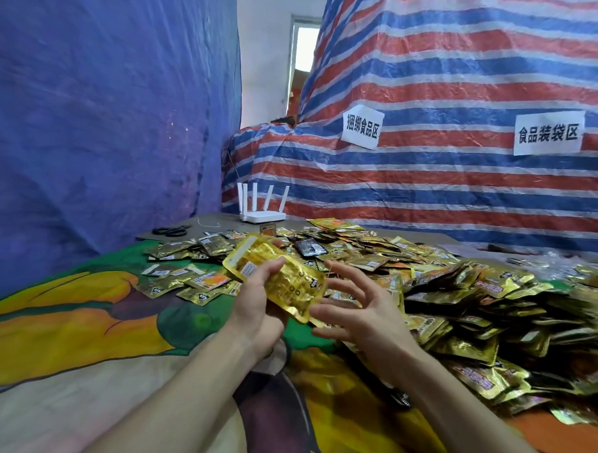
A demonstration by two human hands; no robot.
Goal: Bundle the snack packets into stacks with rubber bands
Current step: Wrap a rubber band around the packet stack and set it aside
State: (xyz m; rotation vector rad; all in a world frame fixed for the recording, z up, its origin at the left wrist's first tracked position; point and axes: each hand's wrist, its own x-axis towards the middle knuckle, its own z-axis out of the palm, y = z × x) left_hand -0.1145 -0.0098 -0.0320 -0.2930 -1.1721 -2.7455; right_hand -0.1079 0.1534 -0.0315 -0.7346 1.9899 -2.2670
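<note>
My left hand [256,300] grips a stack of gold snack packets [278,276], held tilted above the table's middle. Just to its right hovers my right hand [349,304], fingers spread and bent; a thin rubber band [330,268] shows faintly at its fingertips, next to the stack's right end. Whether the band is stretched across the fingers I cannot tell. A large heap of loose gold packets [476,302] covers the table's right side, and more packets [192,273] lie scattered left of the stack.
A colourful printed cloth [81,319] covers the table. A white router [262,216] and black scissors [172,231] lie at the far edge. A blue tarp [108,98] hangs to the left, a striped tarp [447,181] with two paper signs behind.
</note>
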